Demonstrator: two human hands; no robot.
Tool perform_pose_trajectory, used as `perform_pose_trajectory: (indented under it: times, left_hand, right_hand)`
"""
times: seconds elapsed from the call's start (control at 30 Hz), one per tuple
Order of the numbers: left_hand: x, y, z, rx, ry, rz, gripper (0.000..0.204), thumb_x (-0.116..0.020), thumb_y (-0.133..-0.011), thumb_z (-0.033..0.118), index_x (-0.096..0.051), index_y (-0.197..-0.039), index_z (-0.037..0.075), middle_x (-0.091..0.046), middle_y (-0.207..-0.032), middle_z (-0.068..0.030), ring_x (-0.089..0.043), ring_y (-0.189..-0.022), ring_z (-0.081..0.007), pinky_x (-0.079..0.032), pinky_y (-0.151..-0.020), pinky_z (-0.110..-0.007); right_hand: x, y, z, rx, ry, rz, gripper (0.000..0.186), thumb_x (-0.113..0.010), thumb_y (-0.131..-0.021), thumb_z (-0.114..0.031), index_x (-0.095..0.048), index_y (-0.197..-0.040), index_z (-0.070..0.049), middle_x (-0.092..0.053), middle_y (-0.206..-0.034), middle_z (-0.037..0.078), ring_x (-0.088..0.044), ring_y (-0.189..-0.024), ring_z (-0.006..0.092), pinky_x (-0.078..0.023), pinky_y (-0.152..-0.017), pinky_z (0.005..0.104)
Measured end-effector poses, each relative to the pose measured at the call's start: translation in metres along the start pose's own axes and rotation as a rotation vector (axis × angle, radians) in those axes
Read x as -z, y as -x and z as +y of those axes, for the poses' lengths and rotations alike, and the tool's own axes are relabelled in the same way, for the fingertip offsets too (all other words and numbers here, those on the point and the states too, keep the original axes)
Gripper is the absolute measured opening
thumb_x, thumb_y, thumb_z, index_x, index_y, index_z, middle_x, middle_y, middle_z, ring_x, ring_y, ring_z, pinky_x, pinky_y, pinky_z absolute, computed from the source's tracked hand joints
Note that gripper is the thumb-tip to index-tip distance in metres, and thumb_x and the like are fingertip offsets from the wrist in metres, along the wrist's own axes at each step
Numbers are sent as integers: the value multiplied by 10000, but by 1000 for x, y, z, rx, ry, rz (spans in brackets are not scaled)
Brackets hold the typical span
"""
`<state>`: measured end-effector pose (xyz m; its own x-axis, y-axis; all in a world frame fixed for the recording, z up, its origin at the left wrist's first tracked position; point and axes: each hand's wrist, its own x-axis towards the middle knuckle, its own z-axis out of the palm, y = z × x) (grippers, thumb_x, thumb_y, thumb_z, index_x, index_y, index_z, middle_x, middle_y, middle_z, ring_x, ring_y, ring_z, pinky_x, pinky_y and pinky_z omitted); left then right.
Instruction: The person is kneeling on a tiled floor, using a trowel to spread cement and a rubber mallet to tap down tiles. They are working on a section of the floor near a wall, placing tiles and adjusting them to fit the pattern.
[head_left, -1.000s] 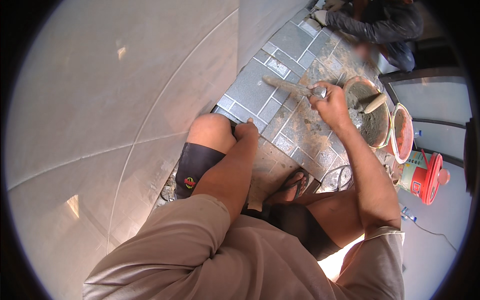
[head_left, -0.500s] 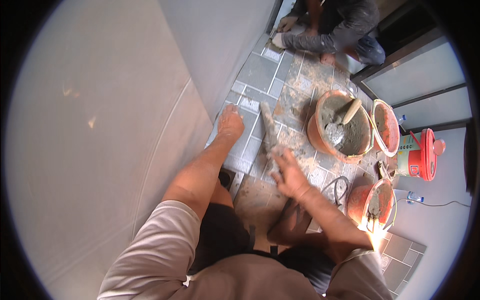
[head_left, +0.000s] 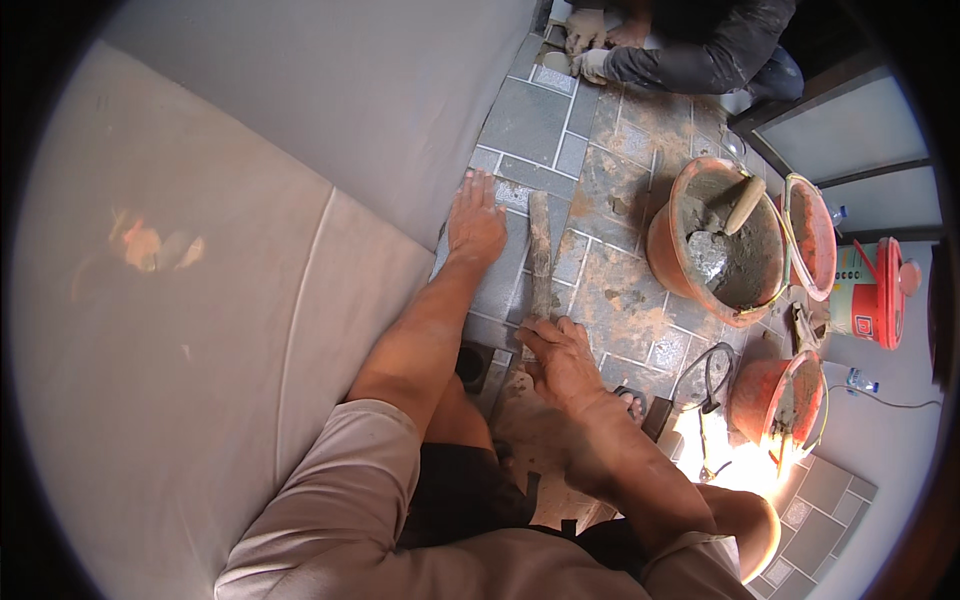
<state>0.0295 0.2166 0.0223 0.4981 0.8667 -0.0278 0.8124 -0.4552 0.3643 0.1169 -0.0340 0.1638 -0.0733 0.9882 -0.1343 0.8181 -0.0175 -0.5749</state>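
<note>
My left hand [head_left: 477, 225] lies palm down with fingers stretched out on the grey patterned floor tiles [head_left: 524, 118] beside the wall. Just right of it, a long worn wooden tool [head_left: 541, 245] lies lengthwise over the tiles. My right hand [head_left: 562, 360] has its fingers curled over that tool's near end, which is mostly hidden. Farther right stands an orange bucket of grey mortar [head_left: 670, 255], with a wooden-handled tool [head_left: 744, 204] resting inside.
A pale wall [head_left: 220, 340] fills the left. A co-worker [head_left: 720, 55] works at the top. At the right are a pink bucket [head_left: 815, 245], a red-lidded pail [head_left: 865, 295], a smaller mortar bucket [head_left: 755, 395], a black cord [head_left: 705, 405] and a glass-paneled frame [head_left: 830, 150].
My left hand has moved from beside my knee forward onto the tiles. My right hand has come down and toward me, lowering the wooden tool along the tiles.
</note>
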Motion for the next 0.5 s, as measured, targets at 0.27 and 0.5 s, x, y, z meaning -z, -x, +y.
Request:
perform_pose_trajectory:
  times: [0.27,0.5]
  left_hand:
    - [-1,-11,7,41,-101,9,668,-457,-1113,331,-284,-1670,6,-299,-1727,-159,-197,-1639,-317,-209,-1333,-446]
    - [-1,-12,13,71,-146,-20,687,-443,-1114,344,-258,-1680,1,-261,-1751,-152,-178,-1646,-313,-200,-1334,-450]
  right_hand:
    - [7,-11,7,-13,53,-147,565,-804,-774,-58,-717,-1333,-67,-647,-1346,53,-550,-1173,334,-437,-1038,448]
    - [1,-17,10,27,19,-30,414,-759,-776,-45,-734,-1185,-99,-630,-1281,36,-551,-1156,350,-438,-1040,469]
